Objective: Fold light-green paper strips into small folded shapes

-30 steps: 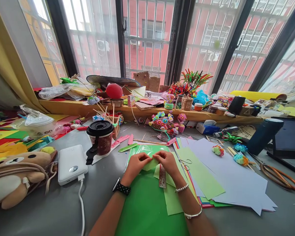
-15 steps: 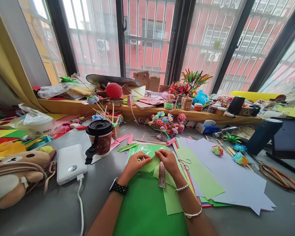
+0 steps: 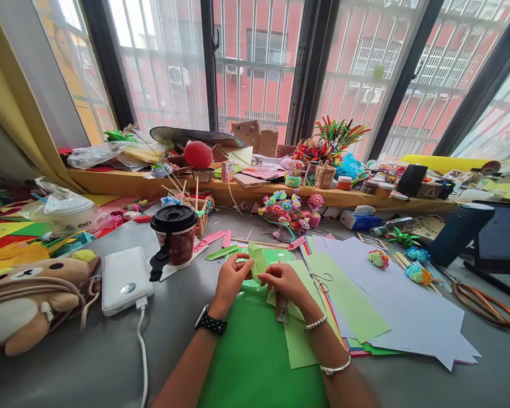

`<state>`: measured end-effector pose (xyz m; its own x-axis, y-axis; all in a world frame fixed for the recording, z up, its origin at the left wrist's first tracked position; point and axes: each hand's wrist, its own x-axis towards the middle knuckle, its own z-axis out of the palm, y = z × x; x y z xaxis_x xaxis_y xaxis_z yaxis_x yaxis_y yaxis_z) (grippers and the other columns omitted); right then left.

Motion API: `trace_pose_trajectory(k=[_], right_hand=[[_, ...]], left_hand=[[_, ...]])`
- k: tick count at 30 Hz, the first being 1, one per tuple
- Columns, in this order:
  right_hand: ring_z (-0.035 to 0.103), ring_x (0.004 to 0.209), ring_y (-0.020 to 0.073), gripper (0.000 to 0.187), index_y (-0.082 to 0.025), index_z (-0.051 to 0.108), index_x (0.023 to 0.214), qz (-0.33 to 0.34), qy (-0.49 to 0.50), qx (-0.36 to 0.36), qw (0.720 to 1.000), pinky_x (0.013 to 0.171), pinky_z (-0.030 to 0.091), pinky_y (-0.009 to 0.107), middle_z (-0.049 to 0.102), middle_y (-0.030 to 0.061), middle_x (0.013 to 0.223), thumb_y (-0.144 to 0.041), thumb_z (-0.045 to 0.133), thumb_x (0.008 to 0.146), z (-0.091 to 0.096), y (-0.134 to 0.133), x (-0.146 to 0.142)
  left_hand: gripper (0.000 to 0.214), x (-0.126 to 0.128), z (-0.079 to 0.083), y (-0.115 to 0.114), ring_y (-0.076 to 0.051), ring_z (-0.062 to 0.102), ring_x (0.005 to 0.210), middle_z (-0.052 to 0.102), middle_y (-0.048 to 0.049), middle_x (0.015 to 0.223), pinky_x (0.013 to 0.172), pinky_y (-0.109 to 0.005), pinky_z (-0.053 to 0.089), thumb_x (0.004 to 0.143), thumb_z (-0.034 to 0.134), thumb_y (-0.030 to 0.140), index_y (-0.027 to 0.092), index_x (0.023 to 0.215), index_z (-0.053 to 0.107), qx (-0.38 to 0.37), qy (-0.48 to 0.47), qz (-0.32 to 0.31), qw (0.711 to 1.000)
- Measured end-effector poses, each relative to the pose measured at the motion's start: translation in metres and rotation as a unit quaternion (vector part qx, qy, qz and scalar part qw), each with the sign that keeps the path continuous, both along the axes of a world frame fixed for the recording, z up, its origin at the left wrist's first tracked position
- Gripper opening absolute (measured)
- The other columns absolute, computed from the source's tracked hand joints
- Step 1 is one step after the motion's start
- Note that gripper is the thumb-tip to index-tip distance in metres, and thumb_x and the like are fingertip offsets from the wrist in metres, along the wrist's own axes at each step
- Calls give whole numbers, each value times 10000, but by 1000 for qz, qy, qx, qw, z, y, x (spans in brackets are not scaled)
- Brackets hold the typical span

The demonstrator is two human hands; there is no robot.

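A folded piece of light green paper (image 3: 258,262) is raised between my two hands above the green mat (image 3: 255,345). My left hand (image 3: 233,279) pinches its left edge, and my right hand (image 3: 285,284) grips its lower right side. Beneath my right hand lies a patterned ruler (image 3: 281,309), partly covered by it. More light green paper (image 3: 300,347) rests under my right wrist. Small scissors (image 3: 323,280) lie on the sheets just right of that hand. A folded green strip (image 3: 222,253) sits beyond my left hand.
At left stand a lidded cup (image 3: 176,238), a white power bank (image 3: 126,280) with its cable, and a plush bear (image 3: 29,300). To the right are white sheets (image 3: 412,317), orange-handled scissors (image 3: 488,306) and a dark bottle (image 3: 461,235). Paper flowers (image 3: 283,209) stand at the back.
The green paper has been lifted and turned upright, where it lay flatter before. My left hand has rotated with it, and my right hand has moved slightly lower.
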<state>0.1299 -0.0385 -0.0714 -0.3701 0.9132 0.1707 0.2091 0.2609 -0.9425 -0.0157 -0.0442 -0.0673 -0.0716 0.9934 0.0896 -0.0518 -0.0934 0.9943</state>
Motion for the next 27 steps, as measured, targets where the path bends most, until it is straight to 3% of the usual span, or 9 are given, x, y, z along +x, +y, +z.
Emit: trace_pose_trajectory(k=[4,10,15,21,27], right_hand=[[561,479,114,247,-146,540,628,-59,59,-15,996,418,407,194,561,-14,540,-392,554,642,-4,6,3],[581,459,124,239,-150,510,710,-66,118,-27,990,446,456,223,552,-23,571,-373,561,638,-5,8,6],[573,442,121,259,-143,550,715,-78,105,0,991,436,461,224,564,-9,571,-392,555,644,-4,8,8],[575,452,127,288,-144,551,719,-100,123,4,987,439,474,236,569,1,593,-420,559,638,-5,10,10],[571,446,121,253,-143,553,703,-84,127,-7,988,428,454,219,562,-7,571,-388,566,646,-5,9,8]], left_hand=[[355,2,2,-1,-161,609,591,608,6,615,609,-306,490,585,624,347,158,807,423,-17,-47,-32,998],[415,-3,7,-2,-153,597,679,598,-16,722,582,-254,484,592,629,335,157,927,461,-17,-27,-31,999],[313,-8,6,0,-170,582,714,602,-37,736,568,-241,482,578,630,368,134,769,547,-5,1,-26,1000],[382,-8,8,1,-170,595,701,618,-44,805,615,-280,503,531,664,368,125,815,582,-50,-16,-60,997],[262,-8,4,2,-141,585,615,621,-11,685,594,-260,504,546,660,335,119,687,614,-27,-11,-60,998]])
